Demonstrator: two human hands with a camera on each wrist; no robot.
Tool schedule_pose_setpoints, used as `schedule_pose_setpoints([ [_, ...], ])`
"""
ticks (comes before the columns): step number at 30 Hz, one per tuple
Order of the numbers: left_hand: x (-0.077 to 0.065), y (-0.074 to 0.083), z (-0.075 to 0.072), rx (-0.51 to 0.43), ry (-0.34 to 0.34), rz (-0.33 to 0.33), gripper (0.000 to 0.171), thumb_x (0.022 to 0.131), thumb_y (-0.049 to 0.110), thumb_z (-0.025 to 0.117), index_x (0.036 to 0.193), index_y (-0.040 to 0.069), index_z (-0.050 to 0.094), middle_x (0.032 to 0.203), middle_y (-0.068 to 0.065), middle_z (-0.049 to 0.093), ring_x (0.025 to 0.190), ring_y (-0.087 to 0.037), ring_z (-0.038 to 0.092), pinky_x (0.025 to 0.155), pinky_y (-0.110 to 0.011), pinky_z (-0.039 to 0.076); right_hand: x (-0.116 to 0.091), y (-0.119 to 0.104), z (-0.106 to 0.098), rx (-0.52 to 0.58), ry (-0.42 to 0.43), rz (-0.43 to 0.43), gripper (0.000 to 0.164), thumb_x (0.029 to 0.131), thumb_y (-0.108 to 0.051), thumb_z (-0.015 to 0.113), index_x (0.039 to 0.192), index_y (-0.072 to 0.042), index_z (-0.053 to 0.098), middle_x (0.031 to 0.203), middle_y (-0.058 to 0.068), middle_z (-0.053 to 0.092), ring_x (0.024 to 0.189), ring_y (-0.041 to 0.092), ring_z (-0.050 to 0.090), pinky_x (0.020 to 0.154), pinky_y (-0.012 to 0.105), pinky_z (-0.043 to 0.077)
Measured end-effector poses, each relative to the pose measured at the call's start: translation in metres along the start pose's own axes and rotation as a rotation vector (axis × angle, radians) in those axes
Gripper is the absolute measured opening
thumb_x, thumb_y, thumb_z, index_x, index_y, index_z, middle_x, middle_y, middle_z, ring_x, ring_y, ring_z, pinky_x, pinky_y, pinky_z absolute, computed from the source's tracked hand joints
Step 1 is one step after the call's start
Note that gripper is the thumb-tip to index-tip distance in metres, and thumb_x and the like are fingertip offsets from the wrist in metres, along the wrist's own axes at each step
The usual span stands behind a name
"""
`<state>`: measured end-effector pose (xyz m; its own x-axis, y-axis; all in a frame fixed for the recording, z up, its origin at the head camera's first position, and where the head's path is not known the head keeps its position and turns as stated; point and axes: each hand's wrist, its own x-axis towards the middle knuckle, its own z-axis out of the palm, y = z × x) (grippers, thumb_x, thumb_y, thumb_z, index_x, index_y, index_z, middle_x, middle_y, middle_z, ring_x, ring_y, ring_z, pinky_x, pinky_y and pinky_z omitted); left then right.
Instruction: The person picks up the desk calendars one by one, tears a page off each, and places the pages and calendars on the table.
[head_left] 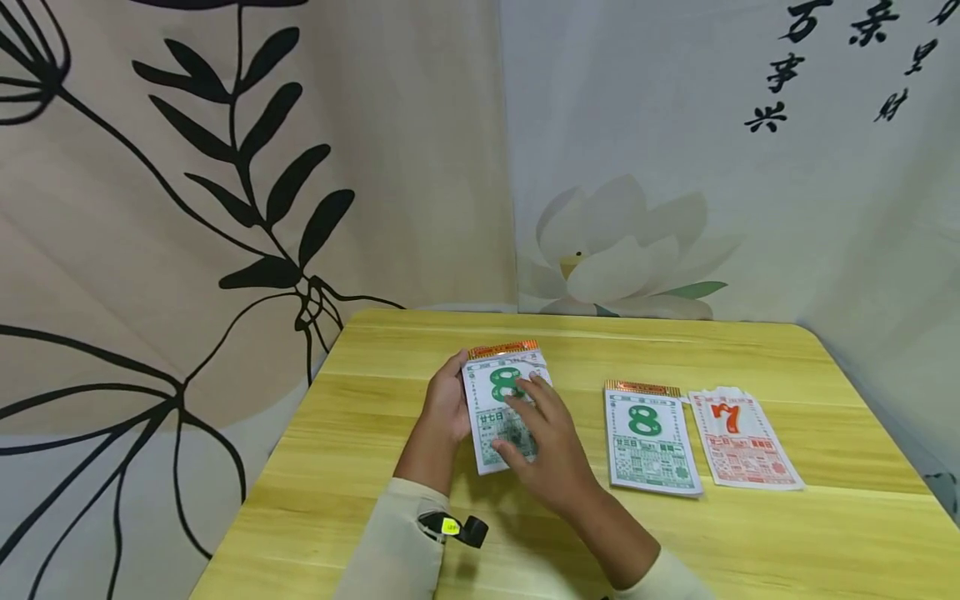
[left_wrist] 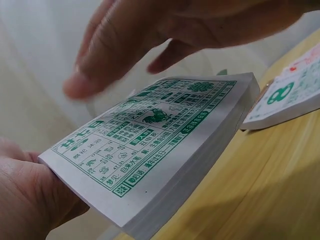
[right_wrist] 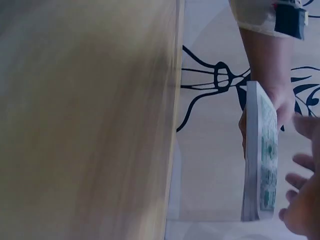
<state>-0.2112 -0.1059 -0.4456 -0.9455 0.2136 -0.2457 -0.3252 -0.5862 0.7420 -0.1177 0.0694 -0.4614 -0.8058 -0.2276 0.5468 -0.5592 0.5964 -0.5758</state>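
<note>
The right hand (head_left: 551,458) hovers, fingers (head_left: 547,402) spread and holding nothing, above a green-8 tear-off calendar pad (head_left: 486,408). The left hand (head_left: 448,404) grips that pad's left edge above the counter (head_left: 300,508) — presumably leaving its printed face free. Rightward, a second green-8 pad (head_left: 651,450) and a red-7 calendar sheet (head_left: 746,450) lie face up — likely for easy reading.

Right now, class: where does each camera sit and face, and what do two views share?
Head: on the head, facing forward and down at the table and held pad; shows left fingers, right fingers, left sleeve, right sleeve.
Left wrist: on that wrist, facing the held pad; left fingers, right fingers show.
Right wrist: on that wrist, facing the held pad; same fingers, left sleeve show.
Head and left wrist share the other pad.
</note>
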Motion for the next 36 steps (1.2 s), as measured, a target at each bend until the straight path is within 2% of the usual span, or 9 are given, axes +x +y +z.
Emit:
schedule_pose_setpoints([
  [4, 0.000, -0.001, 0.000, -0.012, 0.008, 0.004, 0.060, 0.120, 0.042, 0.029, 0.165, 0.003, 0.037, 0.151, -0.013, 0.055, 0.140, -0.026, 0.058, 0.099, -0.033, 0.062, -0.002, -0.003, 0.004, -0.023, -0.058, -0.069, 0.070, 0.083, -0.026, 0.098, 0.143, -0.006, 0.069, 0.166, 0.015, 0.052, 0.163, 0.040, 0.038, 0.130, 0.067, 0.032],
  [11, 0.000, -0.004, -0.002, -0.046, 0.059, 0.006, 0.048, 0.120, 0.041, 0.031, 0.145, 0.004, 0.049, 0.136, -0.007, 0.063, 0.130, -0.021, 0.063, 0.097, -0.029, 0.062, 0.001, -0.004, 0.009, -0.019, -0.139, -0.012, 0.074, 0.078, -0.024, 0.099, 0.146, -0.013, 0.070, 0.170, 0.016, 0.046, 0.166, 0.041, 0.031, 0.135, 0.063, 0.024],
  [16, 0.001, -0.006, -0.004, -0.071, 0.062, -0.005, 0.046, 0.120, 0.042, 0.030, 0.143, 0.006, 0.047, 0.143, -0.009, 0.057, 0.138, -0.024, 0.056, 0.099, -0.030, 0.060, 0.002, -0.003, 0.011, -0.056, -0.111, -0.044, 0.059, 0.083, -0.017, 0.096, 0.138, -0.015, 0.076, 0.166, 0.016, 0.052, 0.162, 0.043, 0.039, 0.132, 0.068, 0.028],
  [19, 0.002, -0.006, -0.005, -0.044, 0.047, -0.006, 0.051, 0.120, 0.042, 0.028, 0.151, 0.004, 0.043, 0.153, -0.012, 0.052, 0.147, -0.028, 0.050, 0.106, -0.033, 0.057, 0.001, -0.003, 0.010, -0.071, -0.073, -0.058, 0.047, 0.087, -0.014, 0.093, 0.132, -0.014, 0.079, 0.161, 0.016, 0.057, 0.157, 0.043, 0.046, 0.129, 0.068, 0.034],
  [22, 0.003, -0.006, -0.007, -0.028, 0.041, -0.005, 0.056, 0.120, 0.042, 0.027, 0.158, 0.002, 0.037, 0.160, -0.016, 0.046, 0.153, -0.031, 0.045, 0.121, -0.040, 0.049, 0.000, -0.004, 0.008, -0.093, -0.036, -0.056, 0.035, 0.091, -0.016, 0.090, 0.125, -0.013, 0.082, 0.155, 0.013, 0.063, 0.151, 0.040, 0.052, 0.124, 0.066, 0.040],
  [26, 0.004, -0.005, -0.008, -0.025, 0.061, 0.002, 0.057, 0.120, 0.041, 0.029, 0.161, 0.002, 0.036, 0.162, -0.018, 0.045, 0.154, -0.032, 0.045, 0.128, -0.045, 0.041, 0.001, -0.004, 0.001, -0.178, 0.063, -0.084, 0.022, 0.091, -0.020, 0.091, 0.111, -0.015, 0.085, 0.134, 0.009, 0.070, 0.129, 0.032, 0.060, 0.106, 0.056, 0.046],
  [30, 0.003, -0.005, -0.007, -0.038, 0.090, 0.000, 0.055, 0.120, 0.041, 0.032, 0.160, 0.003, 0.038, 0.160, -0.018, 0.047, 0.151, -0.032, 0.048, 0.122, -0.043, 0.045, 0.000, -0.006, -0.007, -0.371, 0.140, -0.074, 0.015, 0.090, -0.026, 0.092, 0.100, -0.016, 0.086, 0.099, 0.004, 0.060, 0.090, 0.023, 0.052, 0.083, 0.043, 0.038],
  [33, 0.003, -0.005, -0.008, -0.047, 0.100, 0.001, 0.057, 0.119, 0.042, 0.034, 0.162, 0.005, 0.036, 0.161, -0.019, 0.045, 0.151, -0.033, 0.047, 0.123, -0.043, 0.044, -0.002, -0.011, -0.012, -0.523, 0.102, 0.003, 0.022, 0.094, -0.037, 0.088, 0.100, -0.016, 0.087, 0.079, -0.001, 0.052, 0.069, 0.017, 0.042, 0.074, 0.037, 0.032],
  [36, 0.003, -0.005, -0.008, -0.044, 0.104, 0.004, 0.058, 0.119, 0.043, 0.036, 0.164, 0.006, 0.035, 0.164, -0.019, 0.044, 0.153, -0.034, 0.046, 0.126, -0.045, 0.042, -0.003, -0.019, -0.015, -0.591, 0.026, 0.087, 0.029, 0.098, -0.045, 0.081, 0.101, -0.016, 0.086, 0.065, 0.000, 0.062, 0.054, 0.013, 0.039, 0.067, 0.034, 0.029],
])
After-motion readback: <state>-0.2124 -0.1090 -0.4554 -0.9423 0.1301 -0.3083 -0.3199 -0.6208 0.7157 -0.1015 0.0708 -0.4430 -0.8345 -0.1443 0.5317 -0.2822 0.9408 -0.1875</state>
